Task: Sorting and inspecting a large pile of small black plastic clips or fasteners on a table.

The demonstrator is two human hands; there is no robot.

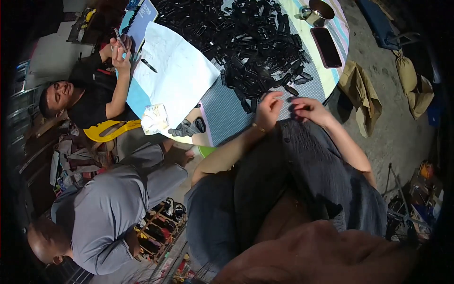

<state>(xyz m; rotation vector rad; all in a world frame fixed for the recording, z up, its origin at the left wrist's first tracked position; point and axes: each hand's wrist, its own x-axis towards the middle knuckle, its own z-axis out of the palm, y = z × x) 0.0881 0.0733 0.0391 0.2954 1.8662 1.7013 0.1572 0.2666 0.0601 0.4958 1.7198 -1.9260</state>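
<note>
Small black plastic buckles (257, 40) lie heaped on the round, multicoloured cloth-covered worktop (229, 111). Near them, the left hand (268, 111) and right hand (310, 111) curl partway (whether either holds something, I cannot tell).

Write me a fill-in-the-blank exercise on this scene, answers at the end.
1. The heap of small parts is coloured ____.
2. The phone lies on the heap's ____ side.
3. A pen lies on a white sheet of ____.
4. The hand nearest the bracelet is the person's ____ hand.
Answers: black; right; paper; left.
</note>
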